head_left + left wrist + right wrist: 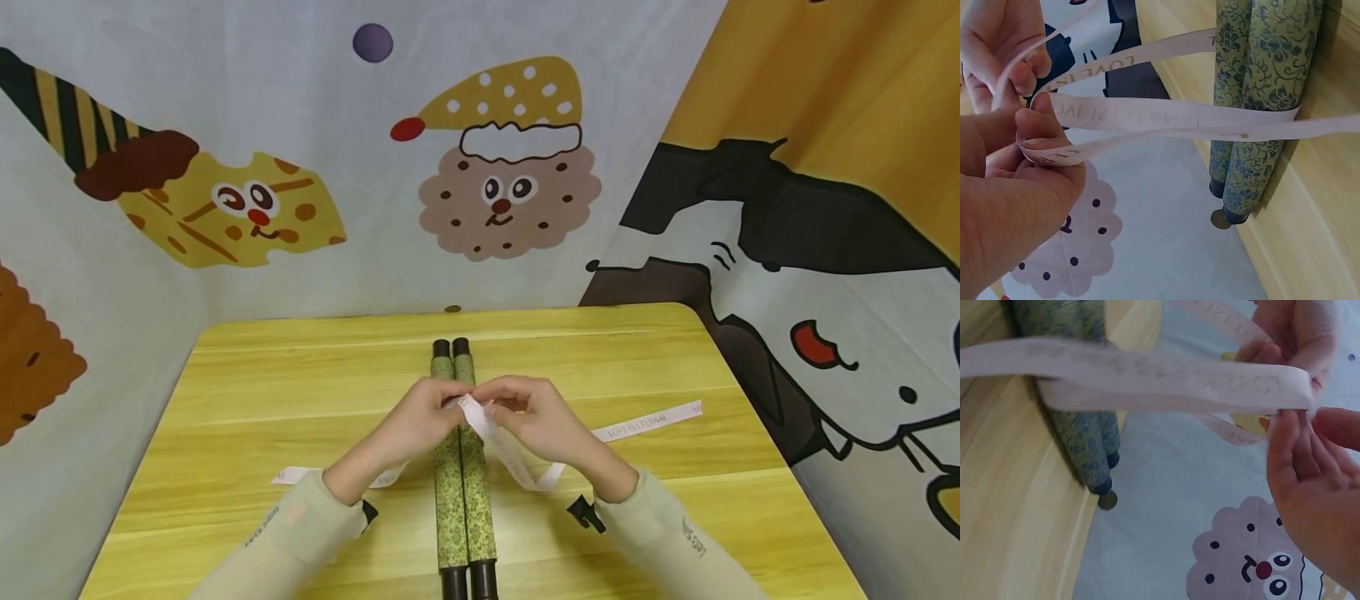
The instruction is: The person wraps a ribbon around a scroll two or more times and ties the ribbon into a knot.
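Step in hand looks like tying — a pale pink ribbon (645, 423) with "LOVE IS" lettering is being worked into a loop or knot above two patterned rolls (450, 508). The rolls lie side by side, lengthwise on the wooden table (300, 375), green floral covers, dark end caps. Ribbon crosses them beyond mid-length and appears to run round the pair; the underside is hidden, so cannot confirm.

Left hand (420, 417): thumb and fingers together, pinching a fold of ribbon just above the rolls. Right hand (536, 417): fingertips close on ribbon too, gripping a folded loop, almost meeting the left. Neither hand seems to grip the rolls themselves. One ribbon tail lies out to the left past the left forearm, the other out to the right; a slack length sags below the right hand.

Knot not yet tight, as far as the views show; the exact crossing at the fingertips is covered. Next move likely calls for passing one loop or end through, then drawing both sides apart evenly. Risk: the fold slips from the pinch, or the ribbon twists.

Containers: no box, cup or tray in view — the ribbon loop is the only thing that might enclose the rolls.
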### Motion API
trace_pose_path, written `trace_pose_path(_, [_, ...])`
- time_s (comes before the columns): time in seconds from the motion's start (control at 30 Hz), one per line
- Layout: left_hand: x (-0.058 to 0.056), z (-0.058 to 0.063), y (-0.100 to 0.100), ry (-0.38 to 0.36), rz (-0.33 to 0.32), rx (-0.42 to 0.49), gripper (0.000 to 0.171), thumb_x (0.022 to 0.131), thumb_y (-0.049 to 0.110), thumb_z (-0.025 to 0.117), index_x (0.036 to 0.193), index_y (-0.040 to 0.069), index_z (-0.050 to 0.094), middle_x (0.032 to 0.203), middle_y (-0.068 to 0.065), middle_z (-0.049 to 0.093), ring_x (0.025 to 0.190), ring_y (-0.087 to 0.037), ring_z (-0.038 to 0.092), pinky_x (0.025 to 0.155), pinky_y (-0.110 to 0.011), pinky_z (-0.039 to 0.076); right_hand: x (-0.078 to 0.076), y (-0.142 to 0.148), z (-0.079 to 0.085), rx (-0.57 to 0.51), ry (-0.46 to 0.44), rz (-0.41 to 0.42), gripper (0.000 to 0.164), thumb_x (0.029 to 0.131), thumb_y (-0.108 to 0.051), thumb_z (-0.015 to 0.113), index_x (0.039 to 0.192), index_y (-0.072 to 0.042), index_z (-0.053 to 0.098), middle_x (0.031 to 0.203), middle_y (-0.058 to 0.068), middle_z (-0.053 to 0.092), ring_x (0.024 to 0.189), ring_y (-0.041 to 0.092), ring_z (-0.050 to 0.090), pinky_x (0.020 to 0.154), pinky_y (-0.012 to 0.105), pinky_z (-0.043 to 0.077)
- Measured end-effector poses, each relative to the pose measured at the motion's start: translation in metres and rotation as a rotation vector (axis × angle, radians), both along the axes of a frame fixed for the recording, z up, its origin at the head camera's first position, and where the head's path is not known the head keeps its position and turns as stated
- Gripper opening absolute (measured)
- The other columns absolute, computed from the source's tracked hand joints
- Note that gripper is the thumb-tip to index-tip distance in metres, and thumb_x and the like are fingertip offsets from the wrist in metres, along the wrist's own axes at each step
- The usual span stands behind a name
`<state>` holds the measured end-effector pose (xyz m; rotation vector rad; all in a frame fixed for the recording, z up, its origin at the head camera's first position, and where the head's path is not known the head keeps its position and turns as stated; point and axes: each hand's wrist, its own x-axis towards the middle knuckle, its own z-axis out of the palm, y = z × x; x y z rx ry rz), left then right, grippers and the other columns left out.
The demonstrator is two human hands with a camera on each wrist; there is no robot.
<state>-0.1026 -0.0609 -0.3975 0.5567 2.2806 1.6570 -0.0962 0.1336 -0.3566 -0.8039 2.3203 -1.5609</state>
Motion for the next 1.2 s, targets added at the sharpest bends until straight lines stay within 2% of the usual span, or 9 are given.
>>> trace_pose_path(0.23, [0.0, 0.002, -0.001, -0.095, 0.076, 0.023, 0.023, 0.097, 0.007, 0.048, 0.096, 0.01, 0.071, 0.052, -0.001, 0.039, 0.042, -0.012, 0.03, 0.039, -0.021, 0.026, 0.005, -0.003, -0.006, 0.081, -0.033, 0.0, 0.045, 0.078, -0.003, 0.073, 0.119, -0.003, 0.052, 0.092, 0.011, 0.064, 0.076, 0.021, 0.058, 0.066, 0.037, 0.051])
trace_pose_path(0.37, [-0.001, 0.005, -0.001, -0.156, 0.084, 0.047, 0.025, 0.098, 0.009, 0.046, 0.091, 0.009, 0.07, 0.052, 0.0, 0.039, 0.044, -0.013, 0.031, 0.04, -0.023, 0.026, 0.003, -0.003, -0.009, 0.07, -0.103, -0.002, 0.044, 0.083, 0.0, 0.066, 0.122, -0.003, 0.047, 0.084, 0.014, 0.064, 0.064, 0.026, 0.057, 0.048, 0.025, 0.048])
trace_pose_path(0.47, [-0.002, 0.005, -0.001, -0.173, 0.081, 0.035, 0.025, 0.098, 0.009, 0.045, 0.093, 0.005, 0.069, 0.053, -0.001, 0.04, 0.044, -0.012, 0.03, 0.04, -0.022, 0.026, -0.003, -0.001, -0.008, 0.049, -0.08, -0.011, 0.039, 0.086, 0.001, 0.061, 0.123, -0.002, 0.048, 0.08, 0.014, 0.062, 0.062, 0.029, 0.055, 0.047, 0.023, 0.045])
trace_pose_path(0.67, [0.0, 0.008, -0.002, -0.199, 0.039, 0.043, 0.023, 0.097, 0.009, 0.049, 0.089, -0.004, 0.066, 0.059, -0.006, 0.046, 0.049, -0.01, 0.034, 0.044, -0.02, 0.029, -0.036, 0.0, -0.031, 0.153, 0.279, -0.116, 0.028, 0.088, -0.006, 0.063, 0.115, -0.007, 0.056, 0.085, 0.002, 0.064, 0.077, 0.012, 0.056, 0.067, 0.034, 0.05])
trace_pose_path(0.73, [0.001, 0.007, -0.002, -0.211, 0.027, 0.056, 0.025, 0.098, 0.011, 0.049, 0.083, -0.003, 0.064, 0.061, -0.008, 0.046, 0.05, -0.011, 0.034, 0.046, -0.021, 0.029, -0.046, -0.003, -0.042, 0.227, 0.438, -0.219, 0.019, 0.086, -0.012, 0.067, 0.103, -0.011, 0.059, 0.081, -0.003, 0.061, 0.072, 0.008, 0.054, 0.062, 0.031, 0.049])
trace_pose_path(0.8, [0.003, 0.007, -0.001, -0.224, 0.03, 0.074, 0.026, 0.098, 0.013, 0.049, 0.082, -0.003, 0.063, 0.062, -0.009, 0.047, 0.052, -0.012, 0.036, 0.048, -0.022, 0.031, -0.052, -0.007, -0.048, 0.255, 0.496, -0.302, 0.013, 0.084, -0.015, 0.07, 0.09, -0.012, 0.059, 0.073, -0.003, 0.059, 0.062, 0.009, 0.051, 0.053, 0.028, 0.046])
trace_pose_path(0.93, [0.001, -0.001, -0.002, -0.271, 0.06, 0.153, 0.025, 0.098, 0.012, 0.049, 0.088, -0.005, 0.063, 0.07, -0.009, 0.051, 0.06, -0.017, 0.043, 0.057, -0.025, 0.037, -0.05, -0.008, -0.057, 0.132, 0.338, -0.24, 0.012, 0.086, -0.019, 0.068, 0.081, -0.014, 0.058, 0.069, -0.002, 0.06, 0.057, 0.012, 0.054, 0.048, 0.026, 0.047])
trace_pose_path(1.07, [-0.001, -0.001, -0.005, -0.271, 0.082, 0.157, 0.024, 0.098, 0.013, 0.05, 0.092, -0.005, 0.064, 0.073, -0.009, 0.053, 0.065, -0.019, 0.045, 0.06, -0.026, 0.039, -0.04, -0.002, -0.062, 0.032, 0.09, -0.023, 0.014, 0.091, -0.018, 0.062, 0.102, -0.011, 0.066, 0.097, 0.002, 0.067, 0.085, 0.018, 0.06, 0.072, 0.039, 0.054])
trace_pose_path(1.2, [-0.002, 0.002, -0.009, -0.227, 0.075, 0.087, 0.025, 0.098, 0.017, 0.051, 0.088, 0.0, 0.066, 0.067, -0.013, 0.052, 0.058, -0.016, 0.042, 0.053, -0.024, 0.037, -0.037, 0.001, -0.067, 0.054, -0.001, 0.067, 0.029, 0.086, -0.019, 0.069, 0.114, -0.013, 0.064, 0.113, 0.001, 0.064, 0.101, 0.02, 0.054, 0.088, 0.053, 0.044])
